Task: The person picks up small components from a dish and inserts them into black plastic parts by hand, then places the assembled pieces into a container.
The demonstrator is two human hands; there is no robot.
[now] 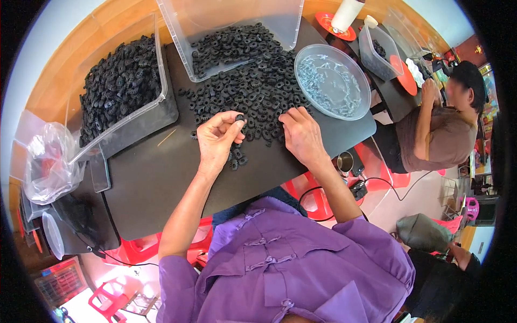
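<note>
Between the thumb and index finger of my left hand (216, 141) is a small black plastic part (240, 118), held just above the near edge of a loose pile of similar parts (250, 91). My right hand (304, 137) is at the pile's right side, its fingertips pinched together and pointing down at the parts. Whatever those fingers hold, if anything, is hidden. A few black parts (236, 159) lie on the dark table (156, 196) below my left hand. Beyond my right hand, a round clear tub (331, 89) contains many tiny transparent pieces.
A tipped clear bin (231, 12) spills black parts at the back. Another bin (137, 129), full of them, stands at left beside a plastic bag (51, 161). A thin stick (167, 137) lies nearby. At right, another person (441, 129) sits by a smaller table; a metal cup (343, 161) stands below.
</note>
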